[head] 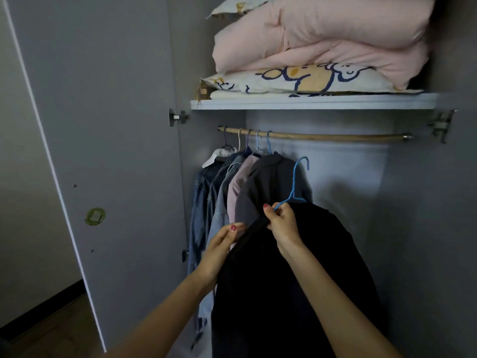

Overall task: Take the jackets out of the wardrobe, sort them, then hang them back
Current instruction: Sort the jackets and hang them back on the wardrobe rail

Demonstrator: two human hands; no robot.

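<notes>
A black jacket [296, 275] hangs on a blue hanger [294, 187] that I hold up in front of the open wardrobe, below the wooden rail [335, 136]. My right hand [282, 223] grips the hanger's shoulder together with the jacket's collar. My left hand [224, 239] pinches the jacket's left edge. Several jackets hang at the rail's left end: denim ones [206, 192], a pink one [238, 184] and a dark grey one [268, 187].
The rail's right half is bare. Above it, a white shelf [309, 102] carries a folded pink quilt [322, 37] and a patterned pillow [296, 80]. The wardrobe door [103, 151] stands open at the left.
</notes>
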